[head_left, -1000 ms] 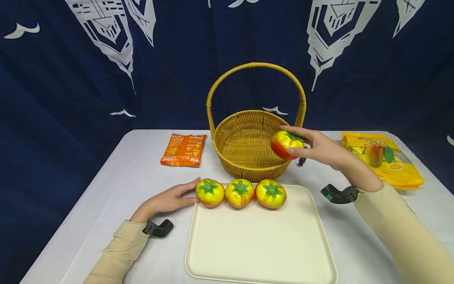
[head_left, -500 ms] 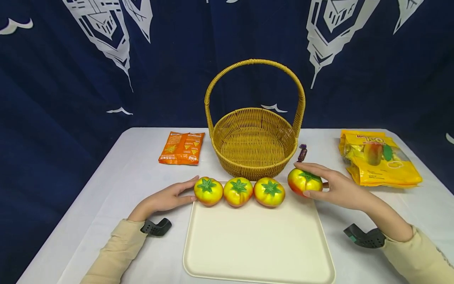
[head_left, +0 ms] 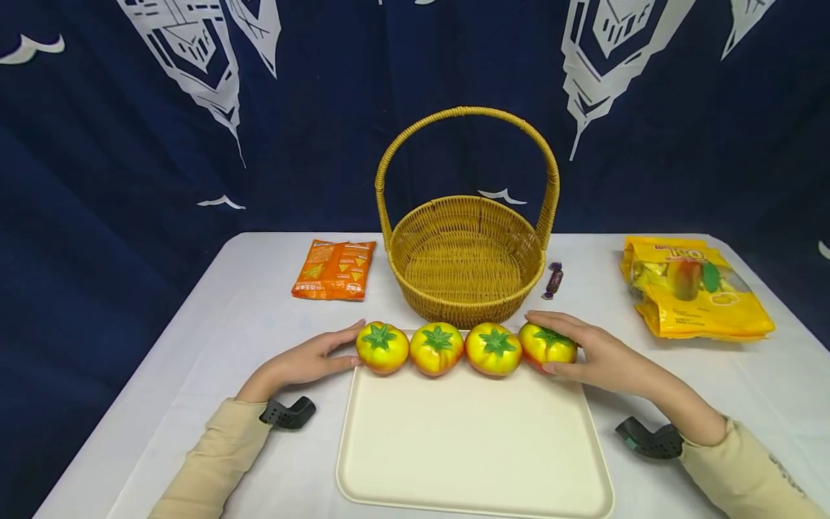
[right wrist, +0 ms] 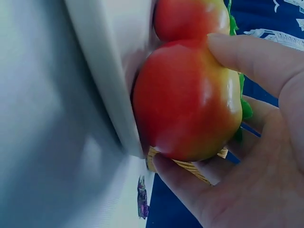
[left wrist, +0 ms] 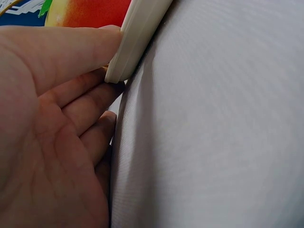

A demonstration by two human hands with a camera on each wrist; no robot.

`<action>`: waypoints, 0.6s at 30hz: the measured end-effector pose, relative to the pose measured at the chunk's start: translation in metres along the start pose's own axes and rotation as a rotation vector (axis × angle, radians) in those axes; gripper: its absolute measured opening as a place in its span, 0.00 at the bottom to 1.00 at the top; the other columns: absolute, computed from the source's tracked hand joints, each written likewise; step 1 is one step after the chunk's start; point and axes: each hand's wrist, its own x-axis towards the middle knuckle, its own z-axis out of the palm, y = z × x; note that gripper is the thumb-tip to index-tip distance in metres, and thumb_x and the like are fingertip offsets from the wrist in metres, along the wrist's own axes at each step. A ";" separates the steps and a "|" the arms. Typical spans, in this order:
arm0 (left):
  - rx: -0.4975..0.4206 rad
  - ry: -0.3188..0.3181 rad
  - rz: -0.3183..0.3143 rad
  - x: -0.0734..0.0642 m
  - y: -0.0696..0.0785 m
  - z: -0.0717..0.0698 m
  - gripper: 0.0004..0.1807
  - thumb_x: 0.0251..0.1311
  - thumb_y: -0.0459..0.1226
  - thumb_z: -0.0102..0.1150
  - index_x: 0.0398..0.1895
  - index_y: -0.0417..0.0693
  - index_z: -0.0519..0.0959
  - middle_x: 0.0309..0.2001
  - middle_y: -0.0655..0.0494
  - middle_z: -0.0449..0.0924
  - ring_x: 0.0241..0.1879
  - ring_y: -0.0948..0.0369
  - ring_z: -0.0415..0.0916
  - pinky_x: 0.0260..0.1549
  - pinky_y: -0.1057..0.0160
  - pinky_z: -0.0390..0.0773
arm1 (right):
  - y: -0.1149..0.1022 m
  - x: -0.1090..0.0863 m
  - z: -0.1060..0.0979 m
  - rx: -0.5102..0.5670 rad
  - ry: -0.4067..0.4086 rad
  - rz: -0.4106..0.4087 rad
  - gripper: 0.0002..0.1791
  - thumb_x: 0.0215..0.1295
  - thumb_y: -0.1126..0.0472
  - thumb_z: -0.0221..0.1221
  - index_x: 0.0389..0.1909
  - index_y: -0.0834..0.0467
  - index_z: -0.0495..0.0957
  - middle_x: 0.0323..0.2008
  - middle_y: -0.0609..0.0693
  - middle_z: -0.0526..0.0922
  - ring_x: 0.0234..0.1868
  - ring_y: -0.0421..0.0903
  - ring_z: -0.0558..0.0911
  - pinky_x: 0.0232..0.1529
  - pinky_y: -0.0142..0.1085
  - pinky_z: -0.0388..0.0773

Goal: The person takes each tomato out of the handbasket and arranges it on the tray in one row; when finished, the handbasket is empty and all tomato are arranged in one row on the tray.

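Note:
Several red-and-yellow artificial tomatoes with green leafy tops stand in a row along the far edge of a cream tray (head_left: 473,440). My right hand (head_left: 599,353) holds the rightmost tomato (head_left: 546,344), thumb on the near side and fingers behind. In the right wrist view, this tomato (right wrist: 185,102) sits at the tray's corner, touching its neighbour (right wrist: 187,19). At the far left corner, my left hand (head_left: 308,362) is beside the leftmost tomato (head_left: 382,347). Its thumb touches the tray's rim (left wrist: 135,42) in the left wrist view, with the other fingers extended around the corner.
A wicker basket (head_left: 467,310) with a tall handle stands behind the tray. An orange snack bag (head_left: 333,270) lies to its left. To its right are a purple wrapped candy (head_left: 553,281) and a yellow bag (head_left: 700,295). A patterned blue curtain (head_left: 311,144) hangs behind the table.
My right hand has brought the tomato from in front of the basket down to the tray, then left to the end of the row. My left hand has stayed at the tray's corner.

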 end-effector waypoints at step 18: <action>0.003 -0.002 -0.010 0.001 0.001 0.000 0.35 0.65 0.46 0.53 0.71 0.41 0.56 0.71 0.47 0.47 0.69 0.51 0.43 0.65 0.48 0.46 | 0.000 -0.007 -0.007 0.016 0.041 0.015 0.40 0.61 0.56 0.62 0.72 0.50 0.54 0.68 0.56 0.57 0.66 0.61 0.57 0.57 0.64 0.57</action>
